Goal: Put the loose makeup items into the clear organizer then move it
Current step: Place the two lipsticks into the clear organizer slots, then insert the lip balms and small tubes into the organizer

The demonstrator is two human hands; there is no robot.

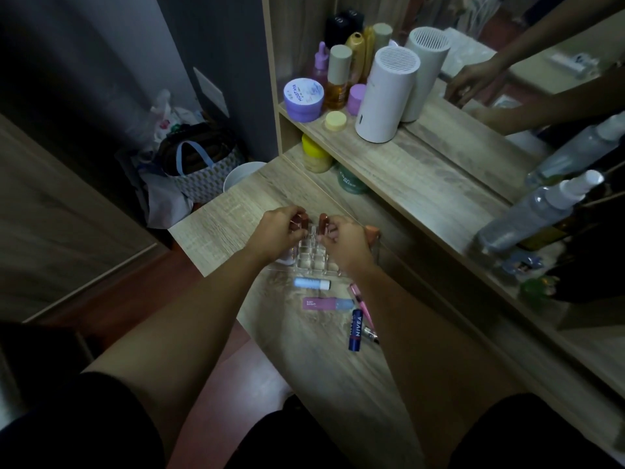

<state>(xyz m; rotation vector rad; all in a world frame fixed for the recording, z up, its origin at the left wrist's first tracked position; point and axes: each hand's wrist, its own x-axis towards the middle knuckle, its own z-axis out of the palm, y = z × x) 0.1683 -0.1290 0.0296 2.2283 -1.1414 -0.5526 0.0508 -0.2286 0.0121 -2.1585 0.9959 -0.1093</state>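
Nearest the camera, our dark sleeves (67, 418) frame two bare forearms that reach forward over the dressing table (236, 211).

1. Loose items. Five pieces lie unstowed toward the table's near edge:
- a blue NIVEA lip balm stick (355, 330);
- a small silver-tipped item (371, 334) touching the stick's right side;
- a pink pencil (359, 299) just behind these;
- a pink tube marked BABY BRIGHT (324, 303);
- a pale blue tube with a white cap (311, 283), just in front of the organizer.

2. Organizer. The clear organizer (316, 264) stands mid-table, closer to the left edge. Its front cells look empty. A pale bottle (287, 257) stands at its near left corner and a peach item (372, 231) at its far right corner. We cannot tell whether either sits inside a cell.

3. Progress. We judge loading to be partway. The five pieces above are left to stow, and the organizer has not yet been moved.

4. Grip. The left hand (277, 231) curls its fingers round the left brown lipstick tube (300, 220), held upright over the far cells. The right hand (346, 240) pinches the right brown lipstick tube (324, 221) between thumb and fingertips. The hands hide both bases, so we cannot confirm that either tube is seated.

5. Beyond. A lavender jar (303, 99) and a white cylinder (385, 96) stand on the shelf by the mirror (507, 79).
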